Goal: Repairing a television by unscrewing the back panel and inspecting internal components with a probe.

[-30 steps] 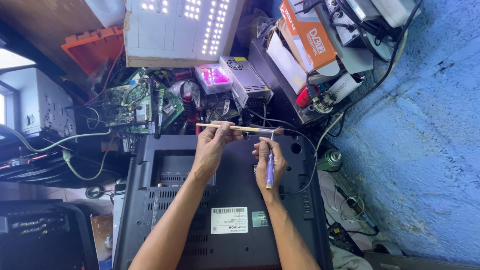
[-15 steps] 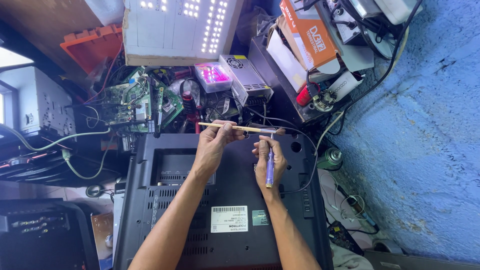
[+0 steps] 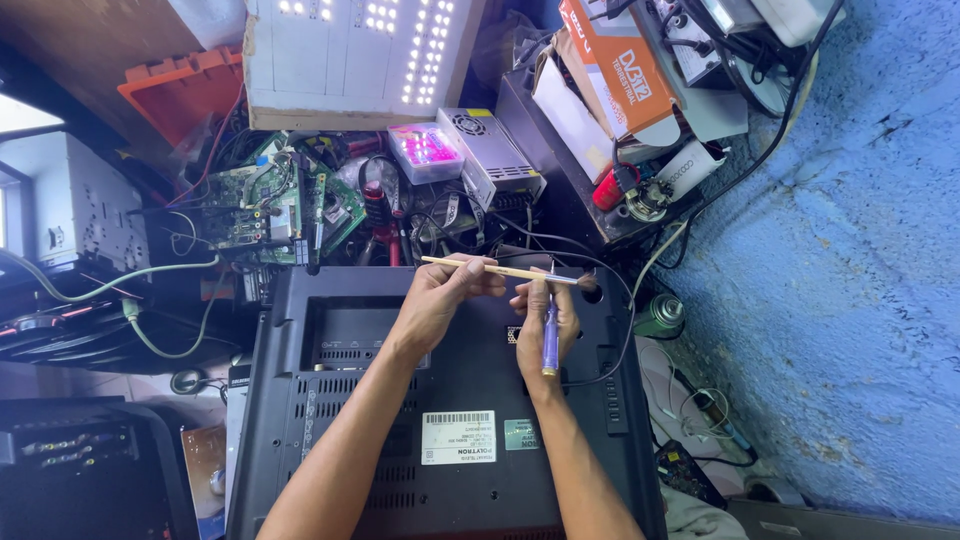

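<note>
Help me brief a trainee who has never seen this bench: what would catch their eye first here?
First, the two hands at centre: the left hand pinches a thin wooden stick and the right hand grips a purple-handled tool, both over the black television back. Above glows a white LED panel, with a green circuit board at its lower left and a rough blue wall on the right.

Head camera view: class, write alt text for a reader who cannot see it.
Two bare hands work over the black back cover of a television: the left hand holds a thin wooden brush level, and the right hand grips a purple screwdriver. Green circuit boards, cables and a lit light panel crowd the space beyond.
</note>
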